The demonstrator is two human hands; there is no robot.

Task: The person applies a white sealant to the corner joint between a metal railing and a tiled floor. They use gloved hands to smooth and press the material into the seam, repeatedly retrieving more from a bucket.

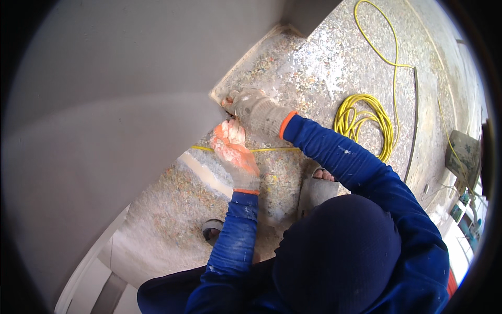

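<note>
My left hand, in a knit glove with an orange-and-white coated palm, reaches to the foot of the grey wall, by its outer corner. Its fingers are curled, and what they hold is hidden. Just above it is my right hand, in a dusty pale knit glove with an orange cuff edge. Its fingers are closed at the same corner, close to the left hand's fingertips. A small dark gap shows between the two hands, too small to make out.
A coiled yellow hose or cable lies on the speckled floor at the right. A thin yellow line runs beneath my left hand. My sandalled feet stand near it. Farther right are a long dark strip and a grey-green block-like object.
</note>
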